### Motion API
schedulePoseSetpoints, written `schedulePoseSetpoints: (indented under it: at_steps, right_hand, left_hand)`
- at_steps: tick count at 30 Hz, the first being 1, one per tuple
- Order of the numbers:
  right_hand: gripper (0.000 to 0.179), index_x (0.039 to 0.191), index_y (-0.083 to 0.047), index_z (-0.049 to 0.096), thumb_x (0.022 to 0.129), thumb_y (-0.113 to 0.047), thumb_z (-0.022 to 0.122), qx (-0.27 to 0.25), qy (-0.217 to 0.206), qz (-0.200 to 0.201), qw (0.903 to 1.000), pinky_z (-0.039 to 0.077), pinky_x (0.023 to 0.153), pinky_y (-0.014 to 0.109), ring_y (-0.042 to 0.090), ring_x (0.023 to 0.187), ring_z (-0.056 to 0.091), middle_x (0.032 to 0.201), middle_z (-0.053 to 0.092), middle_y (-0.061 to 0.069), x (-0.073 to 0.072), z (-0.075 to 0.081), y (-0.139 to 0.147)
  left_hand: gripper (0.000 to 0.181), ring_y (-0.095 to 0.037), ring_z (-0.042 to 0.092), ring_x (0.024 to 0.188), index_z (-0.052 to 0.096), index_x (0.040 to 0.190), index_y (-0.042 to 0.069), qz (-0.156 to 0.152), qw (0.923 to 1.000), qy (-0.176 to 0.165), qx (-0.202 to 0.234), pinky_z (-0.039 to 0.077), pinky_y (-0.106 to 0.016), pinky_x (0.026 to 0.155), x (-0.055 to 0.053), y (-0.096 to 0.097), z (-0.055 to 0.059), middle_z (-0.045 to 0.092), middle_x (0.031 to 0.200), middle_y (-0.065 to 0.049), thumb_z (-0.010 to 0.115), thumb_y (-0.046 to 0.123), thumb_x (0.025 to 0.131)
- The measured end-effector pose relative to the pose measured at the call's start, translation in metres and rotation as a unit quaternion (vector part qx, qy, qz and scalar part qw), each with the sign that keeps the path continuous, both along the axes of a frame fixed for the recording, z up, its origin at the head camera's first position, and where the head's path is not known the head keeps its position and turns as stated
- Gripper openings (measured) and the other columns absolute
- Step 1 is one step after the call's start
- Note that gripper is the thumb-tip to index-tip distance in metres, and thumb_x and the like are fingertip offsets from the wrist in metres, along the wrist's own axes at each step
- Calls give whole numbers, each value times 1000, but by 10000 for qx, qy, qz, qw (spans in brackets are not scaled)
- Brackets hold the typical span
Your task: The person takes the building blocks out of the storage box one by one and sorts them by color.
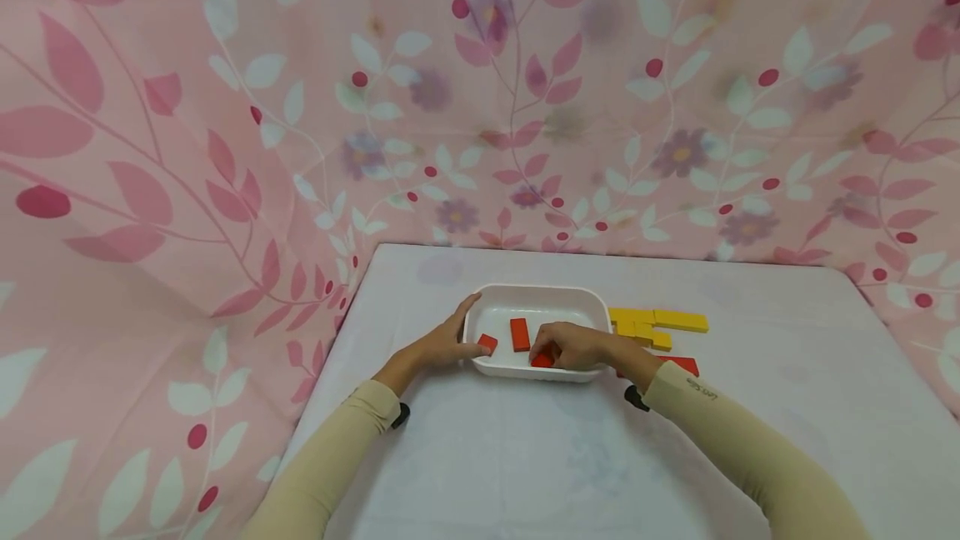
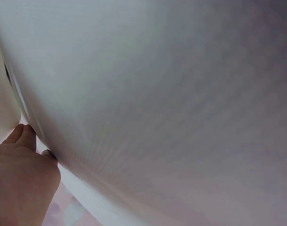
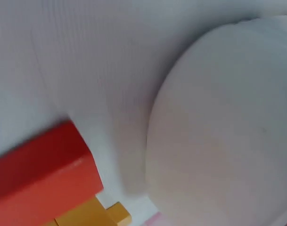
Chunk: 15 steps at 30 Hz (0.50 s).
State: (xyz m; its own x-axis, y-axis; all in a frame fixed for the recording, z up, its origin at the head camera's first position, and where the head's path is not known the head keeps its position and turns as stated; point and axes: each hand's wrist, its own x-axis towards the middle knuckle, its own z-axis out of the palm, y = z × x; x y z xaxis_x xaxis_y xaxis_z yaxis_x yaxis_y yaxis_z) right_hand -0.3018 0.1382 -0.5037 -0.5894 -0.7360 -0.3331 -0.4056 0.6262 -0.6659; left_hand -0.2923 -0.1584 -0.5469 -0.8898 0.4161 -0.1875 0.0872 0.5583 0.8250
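Note:
A white tray [image 1: 540,293] with a raised rim lies on the table, several red blocks inside it. My left hand [image 1: 435,347] rests against the tray's left side, fingers stretched along the outer wall and thumb over the rim near a small red block [image 1: 487,344]. Inside the tray, at its front right, my right hand [image 1: 572,346] pinches another red block [image 1: 542,362] with fingers pointing down. An upright-lying red oblong block [image 1: 520,335] sits between the two hands. In the right wrist view the tray's outer wall [image 3: 214,127] fills the right; the right fingers are hidden there.
Right of the tray lie several yellow blocks [image 1: 680,321] placed close together. A red block [image 1: 678,364] lies in front of them, partly behind the right forearm. White cloth [image 1: 480,457] covers the table; pink floral curtains [image 1: 525,107] hang behind and at the sides.

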Motion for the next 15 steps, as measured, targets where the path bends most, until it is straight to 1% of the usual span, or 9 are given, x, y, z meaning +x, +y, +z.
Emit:
schedulePoseSetpoints:
  at_steps: [4,8,11,15]
  right_hand:
    - [34,118,-18,73,88,-4,69,-125,67,-102,9998,48,79,28,17,92,53,104,59,-2,0,-3,2]
    - [31,119,-17,72,89,-9,72,-227,80,-268,9994,49,78,28,18,90,53,103,59,-1,-1,-3,2]
    - [30,118,-16,72,88,-13,75,-261,50,-422,9988,48,77,27,18,90,53,103,58,0,-2,-3,2]
    - [32,118,-14,70,87,-14,76,-313,11,-542,9980,49,77,27,19,90,53,102,59,0,0,-4,4]
  left_hand:
    - [105,-25,32,143,4,156,44,-13,10000,11,19,28,-54,117,0,0,-1,22,162,-3,78,41,82]
    - [104,-25,31,143,4,155,46,7,10000,38,-23,27,-55,118,-1,-1,-1,23,162,-1,78,43,81]
    - [104,-25,32,142,4,155,46,-19,10000,40,-18,26,-55,118,-2,-2,0,23,161,-1,77,43,82]
    - [105,-26,32,143,3,157,42,-56,10000,11,31,26,-55,118,-2,-1,-1,23,161,-3,77,42,82]
